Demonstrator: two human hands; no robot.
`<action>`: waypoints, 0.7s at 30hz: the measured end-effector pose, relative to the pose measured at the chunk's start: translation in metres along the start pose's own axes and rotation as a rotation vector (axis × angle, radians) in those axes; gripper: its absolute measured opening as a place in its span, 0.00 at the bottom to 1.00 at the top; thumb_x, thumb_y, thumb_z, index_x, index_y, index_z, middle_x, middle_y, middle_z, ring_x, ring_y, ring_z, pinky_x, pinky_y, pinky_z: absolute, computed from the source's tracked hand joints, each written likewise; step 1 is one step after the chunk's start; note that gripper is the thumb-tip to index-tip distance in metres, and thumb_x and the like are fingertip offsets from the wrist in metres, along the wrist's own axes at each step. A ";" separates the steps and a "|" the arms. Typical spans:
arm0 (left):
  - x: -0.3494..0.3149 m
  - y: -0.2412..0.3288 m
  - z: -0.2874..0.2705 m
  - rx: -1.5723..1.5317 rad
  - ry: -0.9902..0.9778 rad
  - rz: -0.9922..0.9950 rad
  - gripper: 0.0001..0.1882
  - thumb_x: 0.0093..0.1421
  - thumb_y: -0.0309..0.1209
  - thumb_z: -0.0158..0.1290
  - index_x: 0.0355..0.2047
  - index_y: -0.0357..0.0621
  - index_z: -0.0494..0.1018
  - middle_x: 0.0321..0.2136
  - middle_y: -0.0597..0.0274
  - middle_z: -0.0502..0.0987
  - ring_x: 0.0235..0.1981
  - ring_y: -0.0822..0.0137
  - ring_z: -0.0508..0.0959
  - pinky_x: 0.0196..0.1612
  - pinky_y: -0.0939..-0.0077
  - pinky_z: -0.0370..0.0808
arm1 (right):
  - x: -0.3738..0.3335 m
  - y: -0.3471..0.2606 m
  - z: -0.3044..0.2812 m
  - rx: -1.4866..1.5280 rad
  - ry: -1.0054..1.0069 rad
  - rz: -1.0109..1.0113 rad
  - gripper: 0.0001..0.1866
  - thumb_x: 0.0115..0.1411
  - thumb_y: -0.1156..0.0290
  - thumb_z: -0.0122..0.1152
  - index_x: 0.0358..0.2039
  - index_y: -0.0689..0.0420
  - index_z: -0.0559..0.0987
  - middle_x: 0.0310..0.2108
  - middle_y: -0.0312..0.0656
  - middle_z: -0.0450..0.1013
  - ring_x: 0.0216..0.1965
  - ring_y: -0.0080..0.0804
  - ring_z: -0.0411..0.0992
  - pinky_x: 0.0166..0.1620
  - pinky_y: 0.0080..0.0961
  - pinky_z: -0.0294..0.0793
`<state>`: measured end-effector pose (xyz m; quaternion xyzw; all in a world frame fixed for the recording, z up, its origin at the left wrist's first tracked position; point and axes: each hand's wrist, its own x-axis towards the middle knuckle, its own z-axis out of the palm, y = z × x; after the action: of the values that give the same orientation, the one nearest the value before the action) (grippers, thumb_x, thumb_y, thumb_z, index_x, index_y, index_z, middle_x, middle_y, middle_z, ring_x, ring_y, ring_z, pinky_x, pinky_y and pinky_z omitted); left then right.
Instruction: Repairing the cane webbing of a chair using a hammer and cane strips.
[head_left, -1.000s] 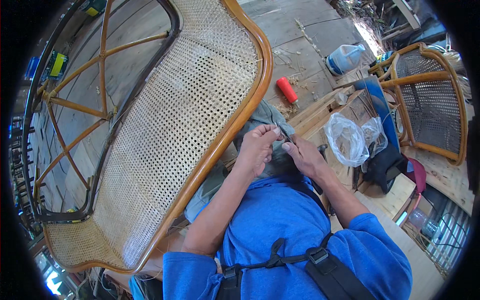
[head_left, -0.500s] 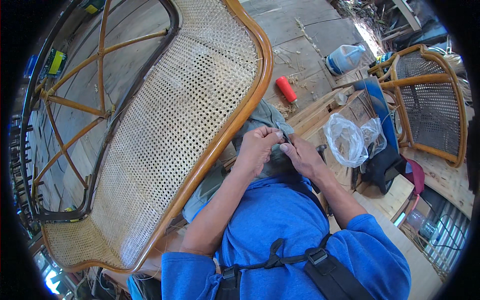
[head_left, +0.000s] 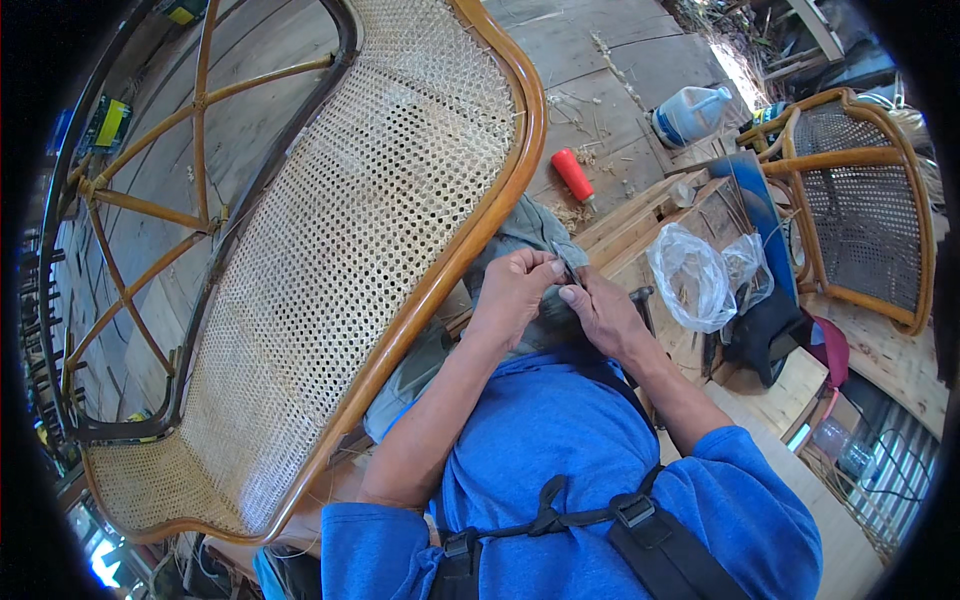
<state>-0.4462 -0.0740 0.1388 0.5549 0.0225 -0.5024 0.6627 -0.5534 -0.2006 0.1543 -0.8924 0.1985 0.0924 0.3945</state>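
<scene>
Dark slim piece (head_left: 571, 272), pinched in the right hand (head_left: 611, 312), two o'clock from the left hand (head_left: 512, 298), might jab its closed fingertips (head_left: 551, 268) (contents unclear) if grip slackened

Left forearm (head_left: 435, 425) and right forearm (head_left: 678, 395) converge before the torso (head_left: 560, 430). Left hand (head_left: 512, 295): thumb and forefinger pinched together. Right hand (head_left: 606, 314), just beside it: fingers curled, thumb pointing leftward.
</scene>
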 end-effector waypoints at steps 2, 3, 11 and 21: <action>0.004 -0.003 -0.003 0.006 0.004 -0.005 0.07 0.58 0.32 0.55 0.31 0.41 0.73 0.24 0.67 0.75 0.12 0.82 0.62 0.13 0.88 0.57 | 0.001 0.002 0.002 0.006 -0.029 0.032 0.30 0.64 0.45 0.41 0.36 0.66 0.70 0.31 0.62 0.71 0.37 0.62 0.69 0.39 0.47 0.67; 0.005 -0.001 -0.003 -0.009 0.027 -0.013 0.07 0.57 0.31 0.55 0.32 0.41 0.73 0.24 0.67 0.75 0.12 0.82 0.62 0.13 0.88 0.57 | 0.000 0.002 0.001 0.044 0.001 0.118 0.28 0.64 0.47 0.42 0.35 0.65 0.70 0.30 0.62 0.71 0.36 0.62 0.69 0.38 0.48 0.67; 0.006 -0.006 -0.007 -0.065 -0.043 0.022 0.08 0.56 0.28 0.55 0.35 0.41 0.72 0.22 0.73 0.70 0.14 0.83 0.61 0.14 0.87 0.57 | -0.080 0.109 0.005 -0.299 0.051 0.413 0.22 0.61 0.55 0.49 0.42 0.65 0.72 0.35 0.61 0.72 0.39 0.60 0.70 0.42 0.46 0.69; -0.006 0.017 -0.023 0.456 -0.014 0.342 0.11 0.55 0.28 0.53 0.36 0.37 0.67 0.29 0.50 0.76 0.33 0.58 0.78 0.38 0.68 0.74 | 0.028 -0.023 -0.003 0.755 0.044 0.218 0.09 0.61 0.75 0.53 0.41 0.62 0.78 0.29 0.36 0.73 0.28 0.18 0.69 0.32 0.17 0.70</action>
<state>-0.4255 -0.0543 0.1454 0.6818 -0.1897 -0.3791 0.5962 -0.5184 -0.1966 0.1629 -0.6599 0.3204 0.0351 0.6787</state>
